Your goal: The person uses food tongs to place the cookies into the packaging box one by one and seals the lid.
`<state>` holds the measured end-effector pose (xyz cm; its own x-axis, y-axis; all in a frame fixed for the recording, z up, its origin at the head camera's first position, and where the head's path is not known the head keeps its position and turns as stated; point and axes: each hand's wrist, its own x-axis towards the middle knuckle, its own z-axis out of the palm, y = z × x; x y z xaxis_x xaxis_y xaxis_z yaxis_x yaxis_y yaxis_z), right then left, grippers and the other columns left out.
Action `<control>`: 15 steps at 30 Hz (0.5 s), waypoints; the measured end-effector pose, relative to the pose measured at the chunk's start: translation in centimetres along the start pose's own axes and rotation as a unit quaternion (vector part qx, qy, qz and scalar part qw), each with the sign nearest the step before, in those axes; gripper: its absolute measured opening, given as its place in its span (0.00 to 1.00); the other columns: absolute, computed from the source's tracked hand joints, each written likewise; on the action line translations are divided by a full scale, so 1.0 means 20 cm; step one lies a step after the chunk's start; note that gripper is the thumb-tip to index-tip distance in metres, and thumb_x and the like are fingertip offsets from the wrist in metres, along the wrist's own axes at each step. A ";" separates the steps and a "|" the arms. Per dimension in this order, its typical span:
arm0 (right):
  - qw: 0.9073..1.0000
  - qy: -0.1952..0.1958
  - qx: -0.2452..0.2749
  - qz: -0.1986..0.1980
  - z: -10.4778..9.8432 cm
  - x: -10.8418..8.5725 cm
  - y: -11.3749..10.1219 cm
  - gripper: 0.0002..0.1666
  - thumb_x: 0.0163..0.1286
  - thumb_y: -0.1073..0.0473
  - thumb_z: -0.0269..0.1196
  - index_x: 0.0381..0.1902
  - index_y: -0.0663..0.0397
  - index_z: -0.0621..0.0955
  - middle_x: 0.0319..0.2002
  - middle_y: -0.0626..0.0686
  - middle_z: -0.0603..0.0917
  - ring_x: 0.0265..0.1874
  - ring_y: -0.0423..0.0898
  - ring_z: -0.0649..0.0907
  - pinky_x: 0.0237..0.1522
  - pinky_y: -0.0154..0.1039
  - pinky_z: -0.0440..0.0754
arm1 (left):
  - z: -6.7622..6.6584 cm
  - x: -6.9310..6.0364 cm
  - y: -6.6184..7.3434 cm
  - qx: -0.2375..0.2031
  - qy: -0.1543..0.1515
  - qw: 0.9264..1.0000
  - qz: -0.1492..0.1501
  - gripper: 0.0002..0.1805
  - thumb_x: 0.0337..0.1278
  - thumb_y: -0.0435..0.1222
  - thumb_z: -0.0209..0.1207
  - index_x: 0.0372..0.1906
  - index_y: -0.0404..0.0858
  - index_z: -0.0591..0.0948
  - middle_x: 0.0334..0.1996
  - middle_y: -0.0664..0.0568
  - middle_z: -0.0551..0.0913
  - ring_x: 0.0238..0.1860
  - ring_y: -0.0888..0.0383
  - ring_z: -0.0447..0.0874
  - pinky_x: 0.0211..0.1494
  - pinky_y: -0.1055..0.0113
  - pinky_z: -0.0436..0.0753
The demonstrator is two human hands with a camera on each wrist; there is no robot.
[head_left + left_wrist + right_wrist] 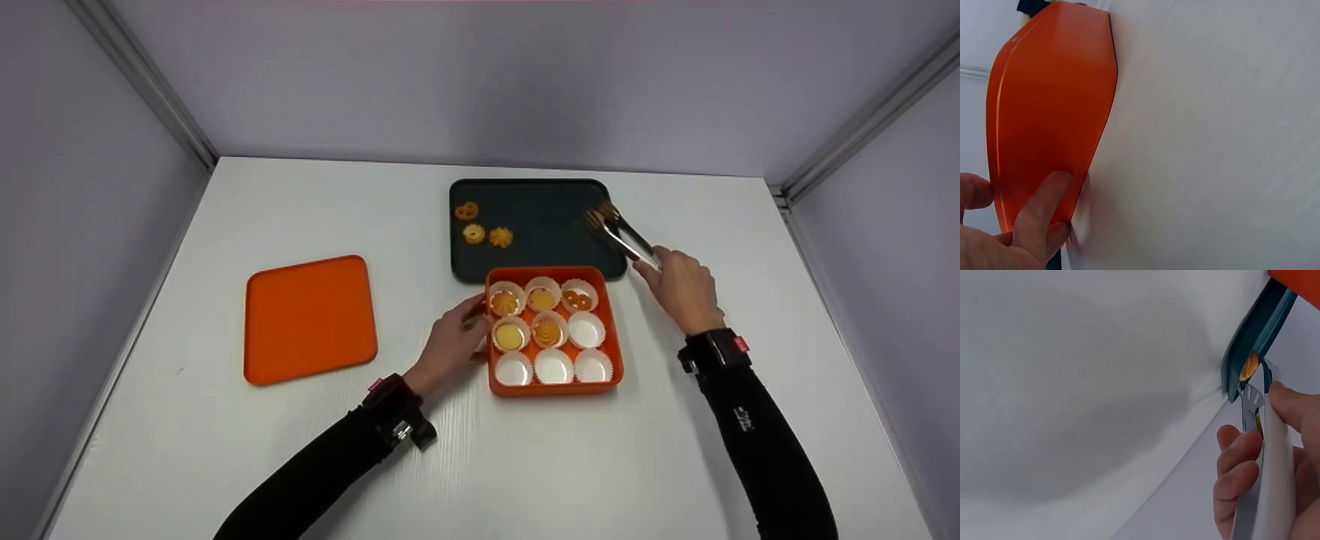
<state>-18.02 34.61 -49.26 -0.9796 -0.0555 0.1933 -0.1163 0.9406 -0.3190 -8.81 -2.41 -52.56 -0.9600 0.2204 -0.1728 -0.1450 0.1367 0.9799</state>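
Observation:
My right hand (682, 291) grips metal serving tongs (628, 241) whose forked tips are over the dark tray (555, 259). A golden-brown cookie (1249, 366) shows at the tips in the right wrist view; I cannot tell whether the tongs pinch it. With fingertips on its left wall, my left hand (454, 335) touches an orange box (555, 391). White paper cups fill the box in three rows. Several hold cookies, such as a swirled cookie (547, 332) and a pretzel cookie (577, 300); the front row and the middle row's right cup (586, 330) are bare.
On the tray's left part lie another pretzel cookie (466, 211), a ring-shaped cookie (473, 234) and a star-shaped cookie (501, 238). A flat orange lid (310, 321) lies left on the white table (420, 465). Pale walls (375, 82) enclose the table's back and sides.

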 end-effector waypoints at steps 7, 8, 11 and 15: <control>1.000 0.006 0.007 -0.004 0.00 -0.01 0.01 0.31 0.77 0.49 0.64 0.61 0.74 0.79 0.46 0.74 0.84 0.38 0.69 0.85 0.39 0.66 0.84 | 0.00 0.00 -0.01 -0.001 0.000 1.000 0.004 0.32 0.74 0.40 0.54 0.79 0.40 0.66 0.73 0.43 0.73 0.69 0.48 0.75 0.45 0.56 0.91; 1.000 0.007 0.008 -0.004 0.00 -0.01 0.01 0.32 0.77 0.49 0.64 0.62 0.73 0.79 0.46 0.74 0.84 0.38 0.69 0.85 0.39 0.66 0.84 | 0.00 0.00 -0.01 -0.002 -0.001 1.000 0.003 0.32 0.74 0.40 0.54 0.79 0.40 0.66 0.73 0.44 0.73 0.69 0.48 0.75 0.45 0.56 0.91; 1.000 0.008 0.009 -0.003 0.00 -0.02 0.01 0.32 0.77 0.48 0.64 0.62 0.73 0.79 0.46 0.73 0.84 0.38 0.69 0.85 0.40 0.65 0.84 | 0.00 0.00 0.00 0.001 0.000 1.000 0.001 0.32 0.74 0.40 0.54 0.79 0.40 0.66 0.72 0.44 0.73 0.69 0.49 0.75 0.45 0.56 0.91; 1.000 0.019 0.007 -0.012 0.01 -0.03 0.02 0.31 0.76 0.49 0.65 0.62 0.73 0.79 0.45 0.73 0.85 0.39 0.69 0.85 0.40 0.66 0.84 | 0.00 0.00 0.00 0.002 0.000 1.000 0.008 0.32 0.74 0.40 0.53 0.79 0.39 0.66 0.72 0.43 0.74 0.67 0.49 0.77 0.44 0.56 0.91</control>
<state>-17.40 35.00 -49.64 -0.9696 -0.0656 0.2359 -0.1427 0.9343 -0.3268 -8.82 -2.48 -52.63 -0.9624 0.2219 -0.1569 -0.1284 0.1373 0.9822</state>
